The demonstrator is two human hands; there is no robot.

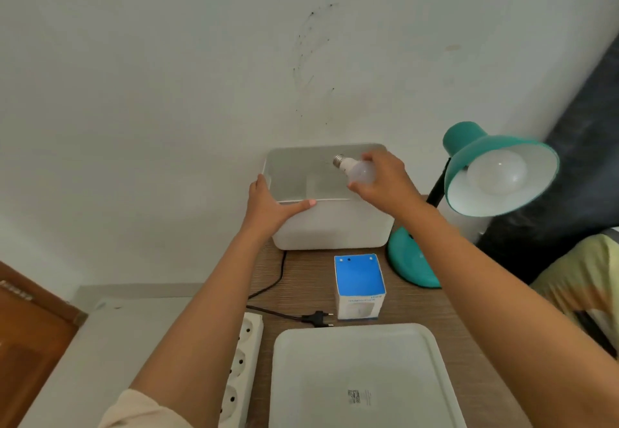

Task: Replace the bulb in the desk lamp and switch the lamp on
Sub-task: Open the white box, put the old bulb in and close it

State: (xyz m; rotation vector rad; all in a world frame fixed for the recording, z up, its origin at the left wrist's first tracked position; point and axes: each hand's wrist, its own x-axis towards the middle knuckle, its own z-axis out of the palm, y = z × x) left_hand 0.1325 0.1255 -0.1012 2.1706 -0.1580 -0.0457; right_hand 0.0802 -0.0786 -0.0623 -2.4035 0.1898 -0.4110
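A teal desk lamp (pixel 469 146) stands at the table's right with its shade tilted toward me, and a white bulb (pixel 497 171) sits inside the shade. My right hand (pixel 385 183) holds a second white bulb (pixel 360 171) by its globe, screw base pointing up-left, over an open white box (pixel 331 226) at the back of the table. My left hand (pixel 271 206) grips the box's front-left rim. The lamp's black plug (pixel 316 318) lies loose on the table, out of the white power strip (pixel 239 367).
A blue-and-white bulb carton (pixel 360 287) stands in front of the box. The white box lid (pixel 361 377) lies flat near me. The lamp's black cord (pixel 279 277) trails across the wooden table (pixel 301 273). A wall rises right behind the box.
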